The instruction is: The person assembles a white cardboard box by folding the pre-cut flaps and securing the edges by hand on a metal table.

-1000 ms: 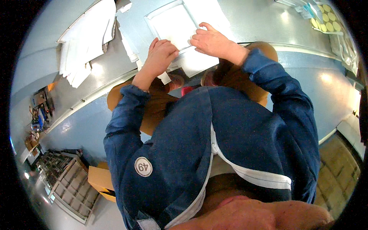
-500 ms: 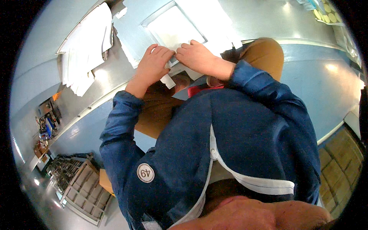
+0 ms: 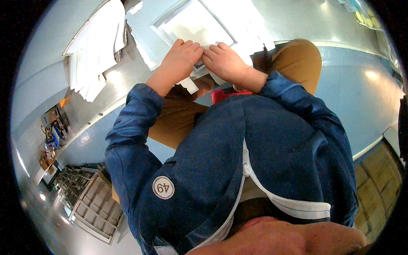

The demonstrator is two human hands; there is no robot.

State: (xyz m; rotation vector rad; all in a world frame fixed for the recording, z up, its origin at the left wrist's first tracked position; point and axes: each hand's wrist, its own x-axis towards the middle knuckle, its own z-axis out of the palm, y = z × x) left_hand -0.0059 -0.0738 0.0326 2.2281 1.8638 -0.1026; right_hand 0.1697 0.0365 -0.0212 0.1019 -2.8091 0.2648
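White, flat rectangular panel point(image 3: 195, 23)

Round number badge point(image 3: 163, 187) on blue jacket point(image 3: 208, 148)

Left hand point(image 3: 182, 59) and right hand point(image 3: 223, 61) crowd the near edge of a pale frame point(image 3: 160, 29); the tabletop point(image 3: 299, 23) farther right offers passage, while stacked papers point(image 3: 95, 49) obstruct the left.

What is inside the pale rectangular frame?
A flat white surface, partly shadowed; the bare left hand and right hand cover part of its near side, hiding whatever lies beneath.
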